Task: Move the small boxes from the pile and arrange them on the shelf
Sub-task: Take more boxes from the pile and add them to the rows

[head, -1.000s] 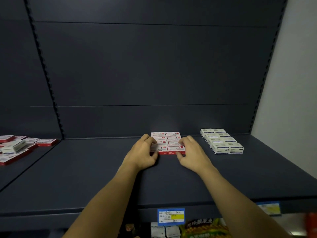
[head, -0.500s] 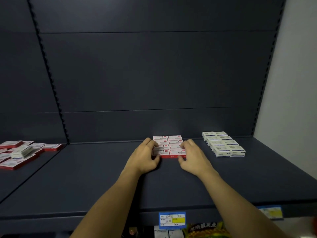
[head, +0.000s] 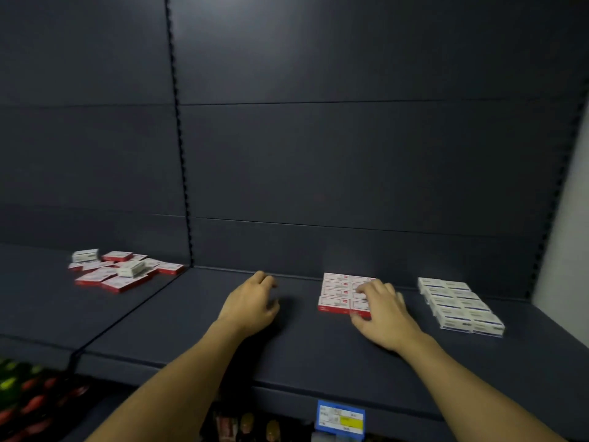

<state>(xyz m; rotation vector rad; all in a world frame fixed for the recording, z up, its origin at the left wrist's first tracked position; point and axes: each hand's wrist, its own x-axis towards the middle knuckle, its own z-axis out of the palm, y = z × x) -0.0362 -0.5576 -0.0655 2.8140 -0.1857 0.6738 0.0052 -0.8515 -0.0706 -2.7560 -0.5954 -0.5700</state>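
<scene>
On the dark shelf (head: 318,355), the right hand (head: 387,317) rests relaxed fingers on the red-and-white block of boxes (head: 338,293); left of it the left hand (head: 251,306) hovers loosely curled, empty; the pile (head: 121,271) lies far left

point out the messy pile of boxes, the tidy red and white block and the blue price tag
messy pile of boxes (head: 122,272), head view, on a white box near the pile's middle
tidy red and white block (head: 338,290), head view, on the uncovered left column's top faces
blue price tag (head: 340,419), head view, on the label's middle

pile (head: 122,271): jumbled red-white boxes, left | red-white block (head: 338,291): tidy rows, shelf (head: 191,320) centre
</scene>
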